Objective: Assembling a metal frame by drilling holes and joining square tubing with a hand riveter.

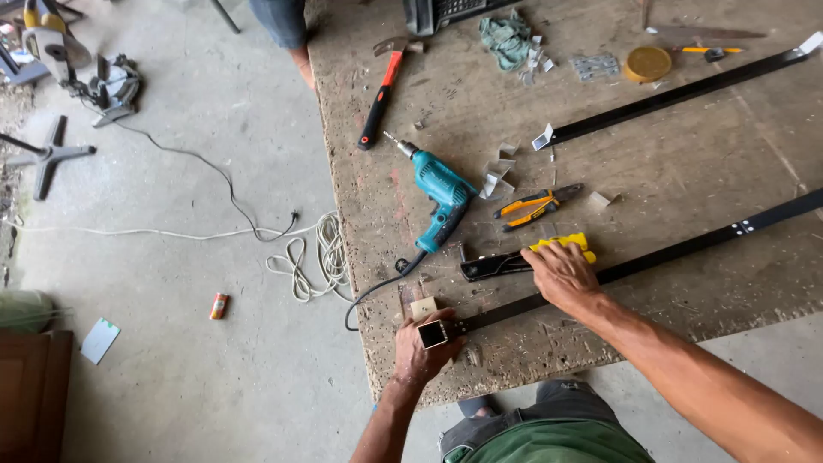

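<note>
My left hand (422, 350) grips the near end of a long black square metal tube (686, 249) that lies across the workbench (686, 163). A small light bracket (423, 307) sits just beyond that end. My right hand (561, 273) rests on a yellow-handled black tool (514, 260) lying beside the tube, fingers curled over its handle. A teal electric drill (439, 197) lies just beyond it, bit pointing away.
Yellow-handled pliers (533, 207), small metal brackets (495, 176), a red-and-black hammer (381, 94), a second black tube (677, 96), a green rag (506, 39) and a round yellow tin (647, 63) lie on the bench. White cord (317, 257) and a saw (107, 86) lie on the floor. Another person's leg (287, 26) stands at the far corner.
</note>
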